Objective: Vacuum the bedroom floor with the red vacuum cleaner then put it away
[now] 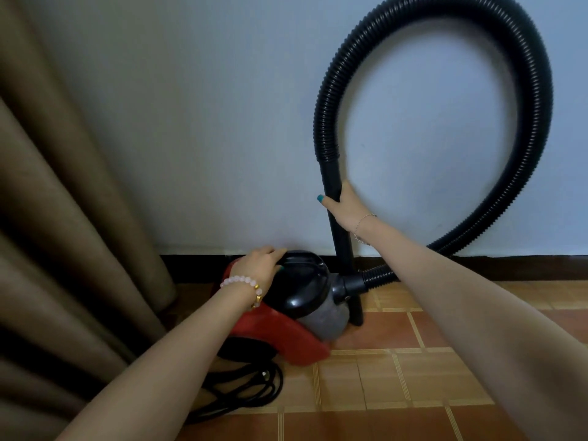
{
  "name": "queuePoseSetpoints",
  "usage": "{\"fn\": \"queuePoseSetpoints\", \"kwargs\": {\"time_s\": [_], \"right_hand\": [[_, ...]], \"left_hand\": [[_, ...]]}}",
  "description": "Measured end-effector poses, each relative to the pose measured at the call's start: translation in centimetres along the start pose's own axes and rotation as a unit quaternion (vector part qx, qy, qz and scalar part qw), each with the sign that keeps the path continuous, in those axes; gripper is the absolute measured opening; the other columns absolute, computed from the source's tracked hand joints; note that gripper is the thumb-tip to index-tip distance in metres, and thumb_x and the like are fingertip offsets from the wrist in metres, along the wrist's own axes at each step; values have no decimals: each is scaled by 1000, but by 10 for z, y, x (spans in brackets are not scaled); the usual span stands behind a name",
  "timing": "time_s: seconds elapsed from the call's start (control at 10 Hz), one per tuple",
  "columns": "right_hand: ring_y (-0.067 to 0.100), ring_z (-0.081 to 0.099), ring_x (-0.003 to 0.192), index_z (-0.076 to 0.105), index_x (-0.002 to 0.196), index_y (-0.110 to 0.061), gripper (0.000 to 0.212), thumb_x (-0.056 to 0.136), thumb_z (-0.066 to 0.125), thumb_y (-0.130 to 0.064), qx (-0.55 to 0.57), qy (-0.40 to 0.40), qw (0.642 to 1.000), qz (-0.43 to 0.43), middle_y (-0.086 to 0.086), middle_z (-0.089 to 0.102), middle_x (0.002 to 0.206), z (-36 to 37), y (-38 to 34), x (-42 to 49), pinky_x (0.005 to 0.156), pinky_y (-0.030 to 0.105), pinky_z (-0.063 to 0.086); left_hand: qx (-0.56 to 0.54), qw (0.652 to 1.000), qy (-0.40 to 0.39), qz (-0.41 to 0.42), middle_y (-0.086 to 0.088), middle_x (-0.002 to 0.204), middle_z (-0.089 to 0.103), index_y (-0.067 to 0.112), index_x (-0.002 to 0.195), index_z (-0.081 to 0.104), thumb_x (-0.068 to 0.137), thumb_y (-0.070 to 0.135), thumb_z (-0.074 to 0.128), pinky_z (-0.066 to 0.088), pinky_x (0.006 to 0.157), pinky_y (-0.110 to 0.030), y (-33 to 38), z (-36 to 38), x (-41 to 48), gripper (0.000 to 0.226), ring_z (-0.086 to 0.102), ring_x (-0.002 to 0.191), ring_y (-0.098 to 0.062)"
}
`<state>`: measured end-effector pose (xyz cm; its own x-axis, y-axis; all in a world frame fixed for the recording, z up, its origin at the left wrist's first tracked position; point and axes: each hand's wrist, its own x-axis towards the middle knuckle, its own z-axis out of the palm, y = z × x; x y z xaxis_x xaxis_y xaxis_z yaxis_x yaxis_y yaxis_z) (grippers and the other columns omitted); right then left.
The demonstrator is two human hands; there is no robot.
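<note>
The red vacuum cleaner [270, 332] sits on the tiled floor against the pale wall, with a black top handle [302, 278] and a grey dust canister [327, 316]. My left hand [254, 265] grips the black handle on top of it. My right hand [345, 205] holds the black rigid tube [340, 246], which stands upright against the wall. The ribbed black hose [521, 100] loops high up the wall and comes back down to the canister's front. The black power cord [251, 389] lies coiled on the floor beside the vacuum.
A heavy brown curtain [63, 218] hangs at the left, reaching the floor close to the vacuum. A dark skirting strip [477, 265] runs along the wall's base. Brown and orange floor tiles [397, 377] stretch to the right and front.
</note>
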<state>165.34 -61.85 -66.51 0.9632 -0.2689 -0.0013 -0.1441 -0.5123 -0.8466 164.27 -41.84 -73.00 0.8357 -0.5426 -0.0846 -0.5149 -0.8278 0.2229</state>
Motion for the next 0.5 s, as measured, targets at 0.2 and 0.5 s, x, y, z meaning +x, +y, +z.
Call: {"fn": "queuePoseSetpoints", "kwargs": {"time_s": [0.2,0.5], "right_hand": [[19,48,110,31,134,-11,55,90,59,-28,7,-10,1000,-3,6,46,128,-4,14,-10,94,31,41],[24,54,108,36,128,-12,59,80,70,-20,27,-5,1000,11,8,54,118,-20,21,-32,95,37,46]], "left_hand": [[-7,1000,-18,7,-11,141,41,15,148,25,101,22,36,39,100,-38,1,2,-2,48,40,126,-30],[-4,1000,-31,0,-9,148,32,16,150,18,99,24,42,35,106,-38,3,-11,-15,57,32,135,-28]]}}
